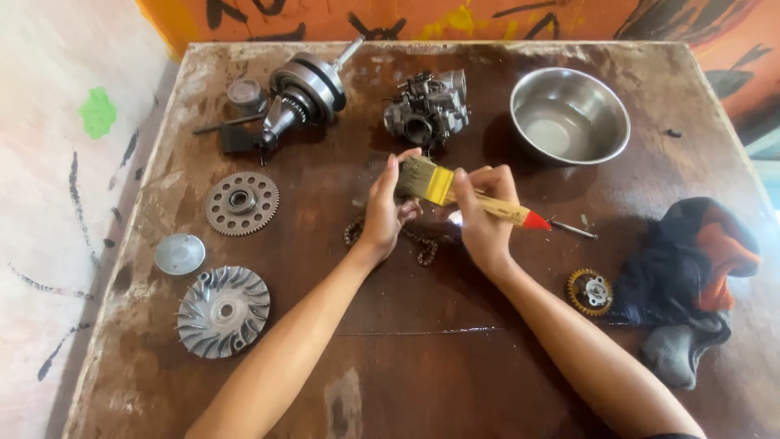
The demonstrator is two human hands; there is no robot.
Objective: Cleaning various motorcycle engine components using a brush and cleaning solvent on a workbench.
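Brush: yellow-ferruled wooden paintbrush (455,193), tabletop (406,358) centre, bristles toward 10 o'clock.
Right hand (481,221): grip closed round handle.
Left hand (383,210): fingers curled at bristles; contents hidden.
Handling: light, stiff handle, soft bristles; hold mid-handle.
Chain (422,244): beneath hands.

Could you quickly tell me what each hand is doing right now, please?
Left hand: curled around something small, hidden; fingertips at the brush bristles.
Right hand: closed on the paintbrush handle.

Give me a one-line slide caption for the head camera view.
Right hand holds a paintbrush, bristles against the left hand, above a chain on a worn table of engine parts.
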